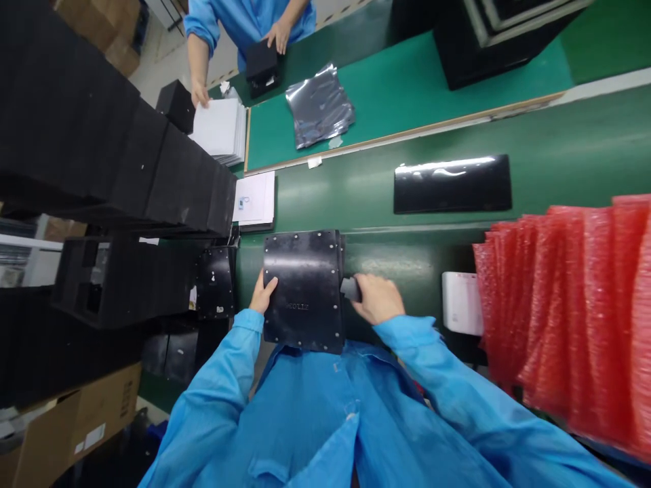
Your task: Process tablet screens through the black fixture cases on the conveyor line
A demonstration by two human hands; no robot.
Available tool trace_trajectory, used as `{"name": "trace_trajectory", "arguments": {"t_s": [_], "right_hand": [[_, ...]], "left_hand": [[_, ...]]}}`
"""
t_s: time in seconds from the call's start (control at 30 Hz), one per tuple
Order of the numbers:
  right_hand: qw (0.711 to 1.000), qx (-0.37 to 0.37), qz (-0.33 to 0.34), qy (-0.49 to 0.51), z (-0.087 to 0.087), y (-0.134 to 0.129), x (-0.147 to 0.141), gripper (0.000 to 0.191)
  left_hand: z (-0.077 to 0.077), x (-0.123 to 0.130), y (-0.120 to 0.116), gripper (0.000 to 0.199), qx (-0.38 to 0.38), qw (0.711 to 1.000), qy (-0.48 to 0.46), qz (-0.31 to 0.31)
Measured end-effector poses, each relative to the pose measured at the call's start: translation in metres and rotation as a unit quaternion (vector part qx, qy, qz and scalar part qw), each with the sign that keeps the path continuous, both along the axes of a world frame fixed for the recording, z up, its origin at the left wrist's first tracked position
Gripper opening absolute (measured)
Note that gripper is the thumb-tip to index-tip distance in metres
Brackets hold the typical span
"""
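Observation:
A black riveted case (pixel 303 291), with small studs along its edges and raised lettering, is in front of my body at the bench's near edge. My left hand (pixel 263 293) grips its left edge, thumb on top and the other fingers hidden beneath. At its right side my right hand (pixel 377 298) is closed on a dark grey block (pixel 350 289), whose far end meets the case's edge. How far the block reaches inside cannot be seen. Another black studded piece (pixel 215 281) lies to the left.
Red bubble-wrap bags (pixel 569 312) stand in a row at right, beside a white box (pixel 462 303). A glossy black panel (pixel 452 184) and papers (pixel 257 196) lie on the green bench. Black foam blocks (pixel 116 149) are stacked left. Across the bench a co-worker's hand (pixel 279 35) touches a black box.

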State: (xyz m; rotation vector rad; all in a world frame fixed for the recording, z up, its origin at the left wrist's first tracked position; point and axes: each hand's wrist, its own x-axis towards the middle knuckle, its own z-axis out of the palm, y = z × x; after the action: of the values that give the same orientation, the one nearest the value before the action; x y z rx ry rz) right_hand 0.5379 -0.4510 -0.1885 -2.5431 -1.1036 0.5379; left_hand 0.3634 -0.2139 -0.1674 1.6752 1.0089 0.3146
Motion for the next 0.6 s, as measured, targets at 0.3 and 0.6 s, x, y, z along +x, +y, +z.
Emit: {"name": "trace_trajectory", "arguments": {"t_s": [0.3,0.6], "right_hand": [[0.977,-0.104,0.176,-0.052,0.057,0.017,-0.010,0.027],[0.991,0.032,0.045,0.122,-0.016,0.005,0.034,0.039]], "left_hand": [[0.028,0.027,-0.032,0.089,0.194,0.963,0.137,-0.126],[0.080,0.022,-0.126,0.093,0.173,0.966,0.075,-0.179]]}}
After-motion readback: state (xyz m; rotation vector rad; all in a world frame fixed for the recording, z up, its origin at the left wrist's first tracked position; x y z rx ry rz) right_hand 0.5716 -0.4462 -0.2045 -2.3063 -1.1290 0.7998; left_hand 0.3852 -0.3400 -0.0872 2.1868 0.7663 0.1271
